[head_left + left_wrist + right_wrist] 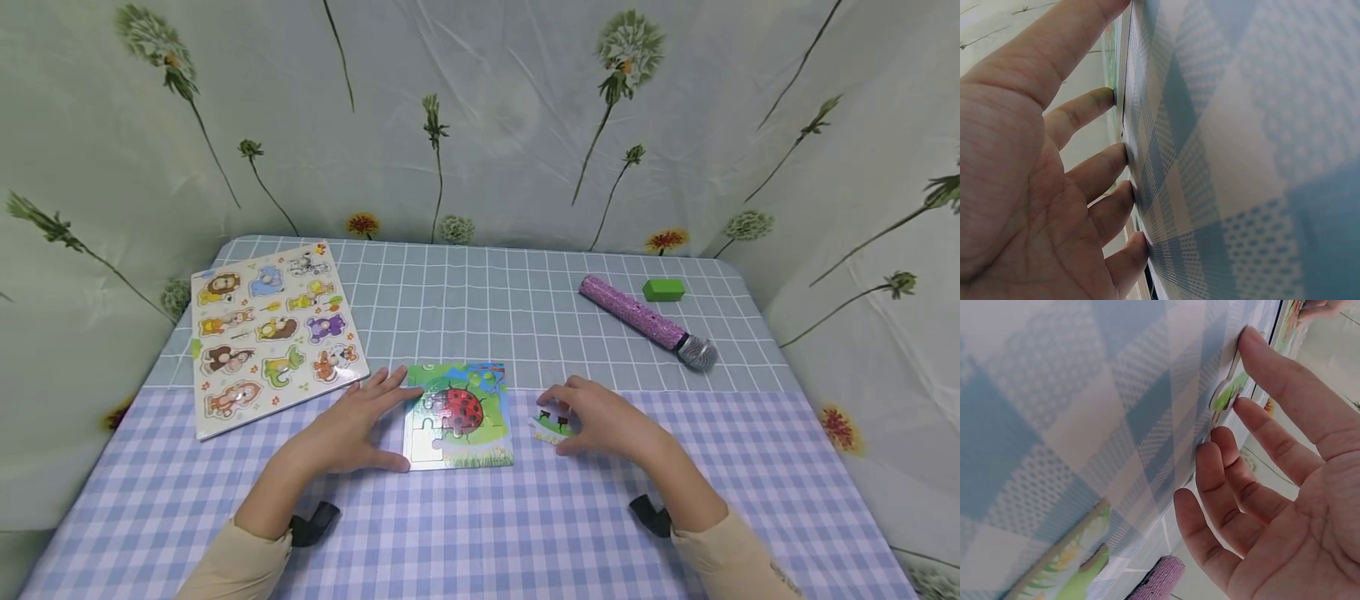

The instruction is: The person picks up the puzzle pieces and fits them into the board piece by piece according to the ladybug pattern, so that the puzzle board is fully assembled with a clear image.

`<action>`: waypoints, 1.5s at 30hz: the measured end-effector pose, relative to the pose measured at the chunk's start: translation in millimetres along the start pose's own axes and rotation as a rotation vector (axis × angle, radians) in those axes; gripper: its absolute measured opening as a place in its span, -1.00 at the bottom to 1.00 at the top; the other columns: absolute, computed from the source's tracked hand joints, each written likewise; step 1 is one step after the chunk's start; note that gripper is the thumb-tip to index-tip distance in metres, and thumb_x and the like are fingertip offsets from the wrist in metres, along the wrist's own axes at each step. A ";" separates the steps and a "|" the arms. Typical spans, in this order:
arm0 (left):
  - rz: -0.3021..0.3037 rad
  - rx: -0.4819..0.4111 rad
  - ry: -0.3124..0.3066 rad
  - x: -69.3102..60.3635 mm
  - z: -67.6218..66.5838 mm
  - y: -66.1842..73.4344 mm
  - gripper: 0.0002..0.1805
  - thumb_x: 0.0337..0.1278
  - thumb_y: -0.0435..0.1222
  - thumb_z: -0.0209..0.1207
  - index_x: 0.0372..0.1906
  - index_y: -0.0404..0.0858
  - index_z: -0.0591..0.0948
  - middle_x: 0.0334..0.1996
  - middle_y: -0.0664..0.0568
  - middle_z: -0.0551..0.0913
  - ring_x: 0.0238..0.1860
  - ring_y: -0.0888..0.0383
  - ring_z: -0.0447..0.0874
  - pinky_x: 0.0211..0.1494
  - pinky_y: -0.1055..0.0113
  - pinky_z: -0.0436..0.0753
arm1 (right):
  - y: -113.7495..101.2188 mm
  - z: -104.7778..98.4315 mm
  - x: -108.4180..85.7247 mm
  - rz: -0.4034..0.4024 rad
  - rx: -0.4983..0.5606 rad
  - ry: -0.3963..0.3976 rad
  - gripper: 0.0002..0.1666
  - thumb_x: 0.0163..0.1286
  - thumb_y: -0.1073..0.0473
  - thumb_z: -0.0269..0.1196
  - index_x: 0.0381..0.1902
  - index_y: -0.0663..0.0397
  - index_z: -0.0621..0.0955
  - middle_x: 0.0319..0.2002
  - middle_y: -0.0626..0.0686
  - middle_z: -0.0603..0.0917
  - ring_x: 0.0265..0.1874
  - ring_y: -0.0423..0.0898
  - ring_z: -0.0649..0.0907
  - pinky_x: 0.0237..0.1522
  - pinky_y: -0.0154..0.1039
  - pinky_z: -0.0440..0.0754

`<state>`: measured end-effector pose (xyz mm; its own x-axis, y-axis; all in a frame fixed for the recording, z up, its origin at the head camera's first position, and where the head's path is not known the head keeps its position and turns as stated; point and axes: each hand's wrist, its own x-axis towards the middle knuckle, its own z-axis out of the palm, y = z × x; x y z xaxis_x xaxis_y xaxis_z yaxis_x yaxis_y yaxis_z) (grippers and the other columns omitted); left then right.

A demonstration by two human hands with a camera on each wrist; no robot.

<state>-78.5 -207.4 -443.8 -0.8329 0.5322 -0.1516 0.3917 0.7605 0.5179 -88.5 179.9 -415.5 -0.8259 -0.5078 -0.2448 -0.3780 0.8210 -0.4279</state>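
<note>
A ladybug jigsaw lies in its square board at the middle of the table, with a white bare area at its lower left. My left hand is spread at the board's left side, thumb at the near corner and index fingertip on the left edge. To the right of the board, my right hand pinches a green and white jigsaw piece with thumb and fingers, low over the cloth. The right wrist view shows this piece between thumb and index finger. Another grass-patterned piece lies nearer that camera.
An animal puzzle board lies at the left, close to my left fingertips. Toward the back right are a glittery pink microphone and a green block. A checked cloth covers the near part of the table.
</note>
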 end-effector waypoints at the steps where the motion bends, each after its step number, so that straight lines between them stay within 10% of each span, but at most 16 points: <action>1: 0.001 0.001 0.000 0.1 -0.1 0.1 0.10 -0.08 0.19 0.61 0.61 -0.03 0.43 0.73 -0.21 0.14 0.71 -0.41 0.04 0.62 -0.57 0.11 | 0.4 0.3 -0.4 -0.001 0.002 0.004 -0.29 0.08 0.12 0.71 0.20 0.02 0.71 -0.09 -0.02 0.69 -0.08 -0.09 0.69 0.04 -0.04 0.73; 45: -0.006 0.006 -0.010 -0.3 -0.7 2.2 0.10 -0.06 0.20 0.60 0.62 -0.02 0.43 0.73 -0.22 0.13 0.72 -0.41 0.02 0.62 -0.55 0.11 | 4.3 6.4 -2.1 -0.041 0.075 -0.016 -0.45 0.23 0.12 0.60 0.18 -0.04 0.74 -0.09 -0.10 0.71 -0.08 -0.19 0.71 0.02 -0.13 0.73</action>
<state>-77.6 -206.1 -442.0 -0.8314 0.5311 -0.1634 0.3886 0.7659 0.5122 -85.7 182.9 -422.4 -0.8038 -0.5448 -0.2392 -0.3783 0.7782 -0.5013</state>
